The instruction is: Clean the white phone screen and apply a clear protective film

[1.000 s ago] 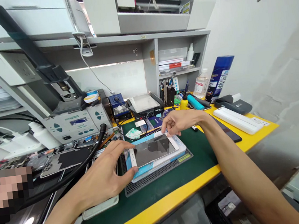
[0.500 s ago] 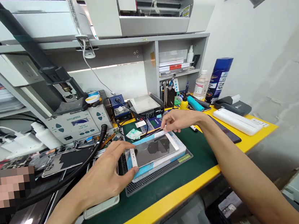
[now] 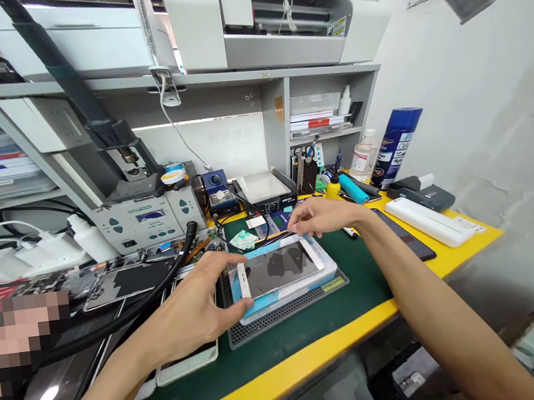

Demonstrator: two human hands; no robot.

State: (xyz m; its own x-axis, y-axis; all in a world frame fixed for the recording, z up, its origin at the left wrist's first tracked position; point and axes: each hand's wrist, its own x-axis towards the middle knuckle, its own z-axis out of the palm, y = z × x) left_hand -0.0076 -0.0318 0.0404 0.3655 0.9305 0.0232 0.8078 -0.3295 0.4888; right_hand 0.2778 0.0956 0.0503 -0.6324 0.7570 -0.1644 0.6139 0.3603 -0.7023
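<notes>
A white-framed smartphone [image 3: 282, 267] with a dark, glossy screen lies on a blue-and-white box [image 3: 301, 285]. At its left end, my left hand [image 3: 201, 299] has thumb and fingers spanning the two corners, gripping it. My right hand [image 3: 315, 217] is closed in a pinch above the phone's far right corner; what sits between the fingertips is too small to make out. Beneath the box is a grey perforated mat [image 3: 282, 321]. Dark thin lines, possibly a cable or a tool, run just behind the phone.
A hot-air station [image 3: 143, 221] and its black hose [image 3: 161, 287] stand at left, by phone parts. A blurred-out patch covers the far left. At right are a dark phone [image 3: 405, 235], a white bar-shaped device [image 3: 428, 222], a blue spray can [image 3: 396, 145] and bottles. A shelf rises behind.
The whole view has shifted slightly, so things appear a little further right and lower. Both hands keep nearly the same place at the phone.
</notes>
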